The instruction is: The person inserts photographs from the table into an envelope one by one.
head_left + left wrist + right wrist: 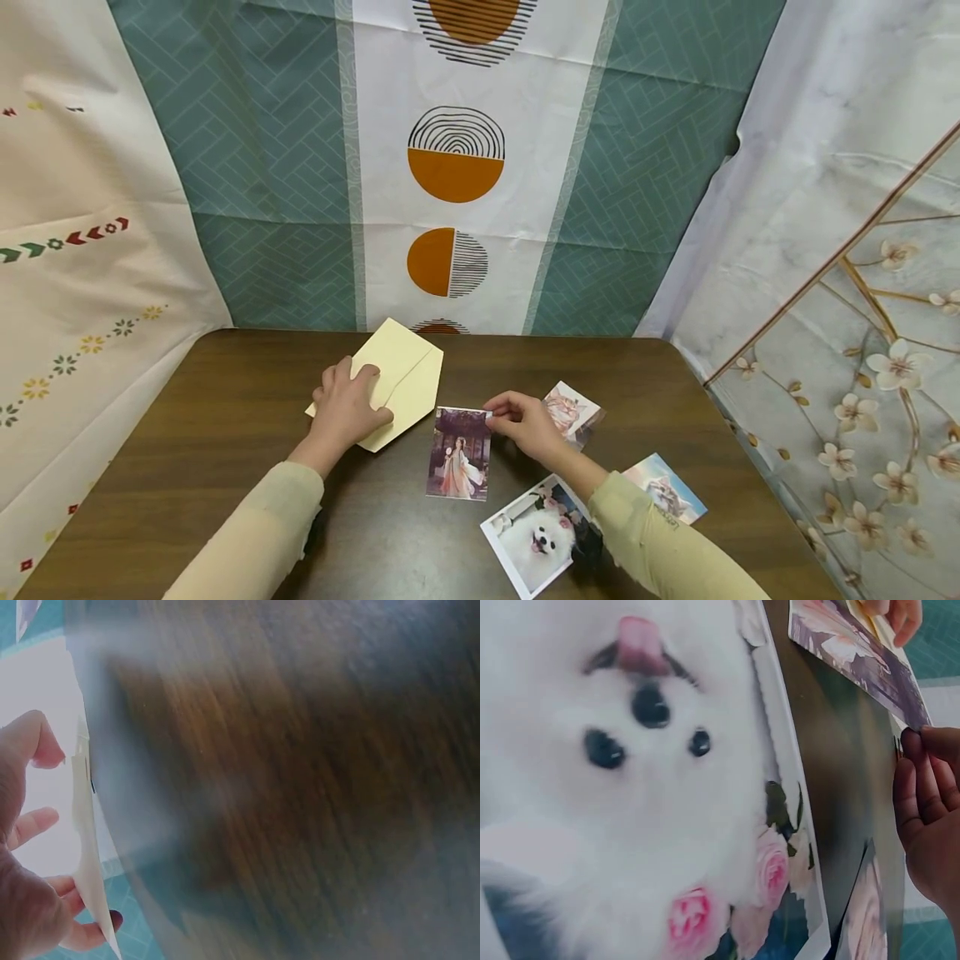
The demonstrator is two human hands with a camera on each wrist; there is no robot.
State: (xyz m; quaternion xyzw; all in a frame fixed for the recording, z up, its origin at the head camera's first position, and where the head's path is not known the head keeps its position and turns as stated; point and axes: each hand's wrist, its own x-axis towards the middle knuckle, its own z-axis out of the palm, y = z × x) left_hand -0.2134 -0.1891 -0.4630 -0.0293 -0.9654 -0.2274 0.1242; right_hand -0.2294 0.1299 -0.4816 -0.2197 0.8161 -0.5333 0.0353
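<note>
Around right sleeve (660, 525) — 3 prints (536, 542); right hand (528, 427) pinches portrait (459, 458), left hand (347, 404) holds envelope (405, 362).

The left wrist view is hazy, its tabletop (300, 787) blurred.

Matt paper env. (405, 382) on a smooth wood-grain tbl (180, 442) w/ a soft sheen!
And rt. now, close up: portrait print (459, 457), smooth, thin photo paper; dog print (534, 543), same stuff, semi-gloss look, paper border. Onto the backdrop (262, 158): creased cloth, faint shine in spots. Cream hanging (82, 183): rumpled cloth, matt. R-side drape (802, 208): wrinkled fabric, a bit satiny-looking. Sleeves (251, 529), both soft matt cloth.
</note>
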